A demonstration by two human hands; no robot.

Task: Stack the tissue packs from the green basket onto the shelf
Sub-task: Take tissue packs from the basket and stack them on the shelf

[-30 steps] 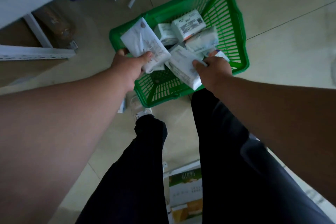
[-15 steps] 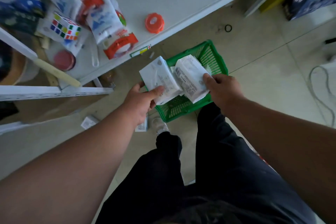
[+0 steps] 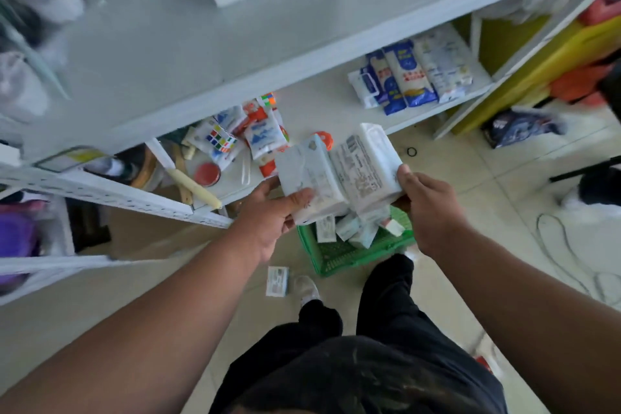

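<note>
Moved: both packs lifted clear of basket, now up near shelf.
Grip: my L hand clamps pack; R hand clamps pack.
Next: I'd place them on shelf.

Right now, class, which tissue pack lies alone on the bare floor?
The small pack left of the green basket, beside the shoe. The others are held in hands or piled in the basket.

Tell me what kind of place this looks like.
Probably a small shop or stockroom. White metal shelves hold packaged goods such as blue and white bags and a puzzle cube, and a green basket of tissue packs sits on the tiled floor.
</note>
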